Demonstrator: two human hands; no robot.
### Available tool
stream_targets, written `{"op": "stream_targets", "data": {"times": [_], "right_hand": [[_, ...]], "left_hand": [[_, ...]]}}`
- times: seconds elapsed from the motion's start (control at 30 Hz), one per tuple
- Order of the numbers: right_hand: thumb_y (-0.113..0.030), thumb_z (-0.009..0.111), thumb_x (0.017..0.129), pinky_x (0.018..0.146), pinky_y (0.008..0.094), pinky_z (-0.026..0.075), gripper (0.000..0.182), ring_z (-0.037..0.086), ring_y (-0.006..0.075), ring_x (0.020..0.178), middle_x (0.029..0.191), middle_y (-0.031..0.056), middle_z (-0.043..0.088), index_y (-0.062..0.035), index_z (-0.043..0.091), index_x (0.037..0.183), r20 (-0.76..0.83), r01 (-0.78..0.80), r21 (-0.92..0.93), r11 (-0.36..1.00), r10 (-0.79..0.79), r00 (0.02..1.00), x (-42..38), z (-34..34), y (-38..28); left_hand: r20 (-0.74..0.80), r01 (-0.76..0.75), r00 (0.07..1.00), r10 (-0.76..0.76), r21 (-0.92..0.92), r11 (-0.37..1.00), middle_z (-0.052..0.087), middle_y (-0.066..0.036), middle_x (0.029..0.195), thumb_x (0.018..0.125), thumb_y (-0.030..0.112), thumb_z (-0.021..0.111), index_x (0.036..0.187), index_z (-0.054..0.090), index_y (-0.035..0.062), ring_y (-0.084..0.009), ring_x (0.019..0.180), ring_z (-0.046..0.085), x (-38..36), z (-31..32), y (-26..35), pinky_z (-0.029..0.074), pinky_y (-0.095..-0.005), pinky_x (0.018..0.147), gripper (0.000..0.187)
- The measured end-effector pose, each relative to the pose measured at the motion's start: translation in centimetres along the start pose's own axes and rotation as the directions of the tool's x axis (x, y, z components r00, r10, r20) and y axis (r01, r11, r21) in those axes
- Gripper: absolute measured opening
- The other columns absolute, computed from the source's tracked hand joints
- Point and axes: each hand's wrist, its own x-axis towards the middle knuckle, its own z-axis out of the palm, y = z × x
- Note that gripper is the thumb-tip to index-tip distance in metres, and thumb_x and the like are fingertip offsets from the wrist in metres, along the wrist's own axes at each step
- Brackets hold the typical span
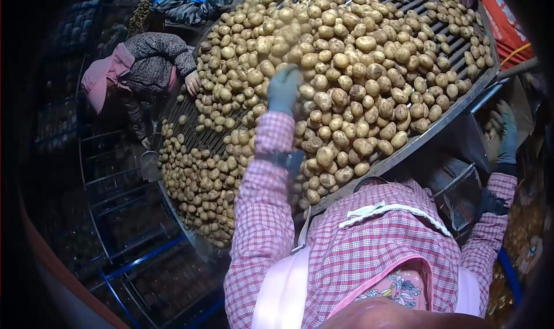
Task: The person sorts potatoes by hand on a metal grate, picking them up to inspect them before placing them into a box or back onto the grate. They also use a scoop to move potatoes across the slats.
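My left hand (284,89), in a grey-green glove, reaches over a broad heap of potatoes (375,87). Its fingers point down and away and are partly smeared, so I cannot make out whether a potato is in them. Just beyond it, some potatoes (287,35) look blurred. At the far right, my gloved right hand (508,134) is stretched out beside a metal chute (470,127), its fingers apart. A few blurred potatoes (492,124) show next to those fingers, apparently loose in the chute.
The potatoes lie on a slatted table (456,55) with a raised metal rim (430,134). Across the left side, another person (153,61) bends over the heap, one hand (192,83) at its edge. A red sack (508,26) is at upper right, and blue metal framing (141,257) at lower left.
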Motion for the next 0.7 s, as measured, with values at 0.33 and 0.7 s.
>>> {"op": "stream_targets", "data": {"times": [0.33,0.7], "right_hand": [[-0.028,0.059,0.102,0.069,0.0201,0.055,0.035,0.069,0.0082,0.08,0.11,0.0036,0.071,-0.0066,0.066,0.129,0.464,-0.202,-0.024,0.979,0.19,0.865,-1.2,38.4,-8.3],[-0.024,0.061,0.101,0.063,0.0155,0.049,0.035,0.064,0.0023,0.076,0.116,0.0047,0.071,-0.0032,0.065,0.129,0.562,-0.297,-0.122,0.947,0.313,0.766,-0.3,44.0,-7.7]], "left_hand": [[0.039,-0.113,0.993,0.111,0.582,0.806,0.061,-0.021,0.136,0.09,0.048,0.07,0.135,0.062,0.0112,-0.0366,0.121,0.061,7.9,5.2,0.0,0.047,-0.0418,0.107,0.059],[-0.236,-0.009,0.912,0.336,0.806,0.591,0.064,-0.021,0.127,0.086,0.036,0.074,0.127,0.065,0.0023,-0.0277,0.116,0.063,10.6,-9.4,-4.8,0.051,-0.0397,0.098,0.054]]}}
